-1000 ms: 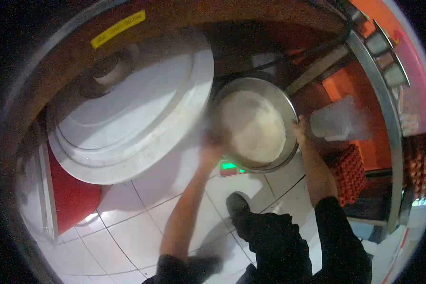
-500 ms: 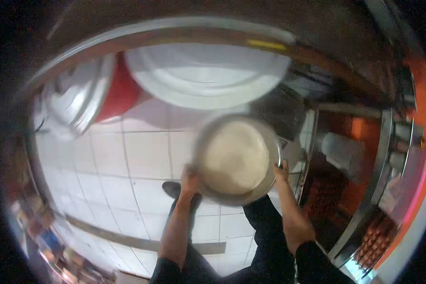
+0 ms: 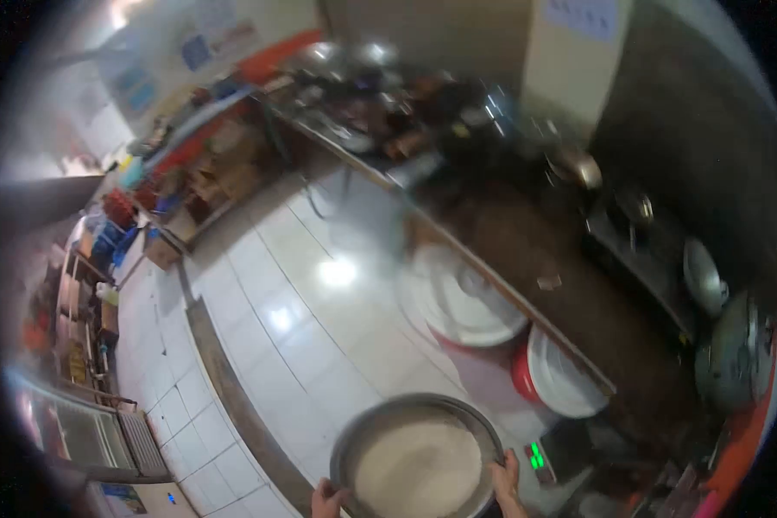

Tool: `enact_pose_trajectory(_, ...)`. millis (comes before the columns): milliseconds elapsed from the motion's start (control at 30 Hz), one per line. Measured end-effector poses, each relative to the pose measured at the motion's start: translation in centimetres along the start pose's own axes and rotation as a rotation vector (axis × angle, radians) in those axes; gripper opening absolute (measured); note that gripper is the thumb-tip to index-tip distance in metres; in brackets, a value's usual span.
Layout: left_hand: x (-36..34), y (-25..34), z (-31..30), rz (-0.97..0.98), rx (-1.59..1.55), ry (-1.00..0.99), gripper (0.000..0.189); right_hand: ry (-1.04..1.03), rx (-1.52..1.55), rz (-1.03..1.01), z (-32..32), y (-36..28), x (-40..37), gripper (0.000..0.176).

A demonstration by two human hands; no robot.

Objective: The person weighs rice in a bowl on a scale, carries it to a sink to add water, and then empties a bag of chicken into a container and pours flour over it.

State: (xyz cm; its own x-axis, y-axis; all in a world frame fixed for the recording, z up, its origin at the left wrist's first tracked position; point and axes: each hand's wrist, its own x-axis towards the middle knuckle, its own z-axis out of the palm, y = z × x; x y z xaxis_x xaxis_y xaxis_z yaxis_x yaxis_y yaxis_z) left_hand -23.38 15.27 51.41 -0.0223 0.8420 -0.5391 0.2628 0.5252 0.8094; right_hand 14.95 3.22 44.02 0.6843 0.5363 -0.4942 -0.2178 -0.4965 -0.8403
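Head view: the bowl [image 3: 423, 400] is at the lower edge, held over the floor [image 3: 259, 363], with the green display [image 3: 537, 457] near its right side.
Left hand [image 3: 326, 501]: it grasps the left side of the bowl, close to the rim.
Right hand [image 3: 506, 483]: it grasps the opposite side; some fingers are hidden.
Bowl: it looks like metal, so I judge it stiff, not fragile, maybe slippery when wet.
Pale content [image 3: 423, 466]: grain or powder, I cannot tell; probably it is heavy, loose, and easy to spill.
Best hold: both sides, under the rim, keeping level.
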Motion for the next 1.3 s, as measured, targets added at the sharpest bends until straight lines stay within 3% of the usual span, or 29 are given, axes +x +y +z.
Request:
enact_pose_trajectory(33,-0.2,3.0,-1.5,0.044,-0.045,0.023,0.024,0.0,-0.082,-0.052,1.2,-5.5,-1.2,0.029)
enact_pose_trajectory(100,-3.2,7.4,-2.1,-0.194,-0.049,-0.053,0.048,-0.004,-0.184,-0.119,3.0,-11.9,-1.6,0.028)
enact_pose_trajectory(133,-3.2,8.6,-3.2,-0.189,-0.07,-0.04,0.048,0.046,-0.242,-0.211,4.2,-14.5,-1.9,0.027)
enact_pose_trajectory(200,-0.5,10.1,-4.2,-0.215,-0.302,0.113,0.026,0.1,-0.288,-0.399,7.0,-20.0,-1.6,0.026)
enact_pose_trajectory(233,0.3,11.1,-5.1,-0.173,-0.348,0.099,0.028,0.098,-0.28,-0.486,8.5,-22.8,-2.0,0.026)
enact_pose_trajectory(300,2.6,13.1,-6.2,0.017,-0.407,0.13,0.029,0.082,-0.316,-0.455,11.5,-27.2,-2.4,0.025)
enact_pose_trajectory(433,5.7,19.2,-10.8,0.036,-0.41,0.155,0.033,0.032,-0.313,-0.378,19.6,-32.6,-1.7,0.021)
enact_pose_trajectory(533,12.0,17.0,-14.9,0.158,-0.414,0.342,0.033,-0.081,-0.199,-0.315,28.4,-36.2,-1.4,0.026)
enact_pose_trajectory(567,13.1,18.8,-17.2,0.025,-0.356,0.368,0.034,-0.021,-0.339,-0.496,31.9,-35.0,1.6,0.032)
enact_pose_trajectory(633,14.4,20.3,-20.3,0.053,-0.428,0.401,0.034,-0.144,-0.424,-0.477,37.7,-40.7,-0.6,0.038)
enact_pose_trajectory(733,16.6,19.1,-25.7,0.065,-0.498,0.564,0.035,-0.213,-0.507,-0.61,47.6,-45.3,-1.7,0.033)
enact_pose_trajectory(767,16.6,20.2,-27.2,0.077,-0.495,0.585,0.034,-0.315,-0.503,-0.572,50.6,-47.1,-2.5,0.032)
enact_pose_trajectory(933,19.6,25.3,-35.8,0.054,-0.779,0.764,0.033,-0.591,-0.505,-0.667,67.8,-49.0,-3.9,0.032)
enact_pose_trajectory(967,21.2,23.4,-38.8,-0.031,-0.541,0.747,0.036,-0.614,-0.468,-0.667,71.2,-49.1,-5.0,0.031)
enact_pose_trajectory(1133,30.8,19.2,-49.2,0.069,-0.698,0.935,0.043,-0.72,-0.477,-0.721,84.1,-50.9,-9.1,0.028)
enact_pose_trajectory(1200,28.6,25.3,-55.6,0.093,-0.623,0.779,0.041,-0.747,-0.336,-0.799,88.1,-51.8,-11.1,0.025)
enact_pose_trajectory(1300,33.4,24.5,-61.9,0.088,-0.468,0.838,0.038,-0.843,-0.271,-0.674,94.4,-52.7,-13.0,0.02)
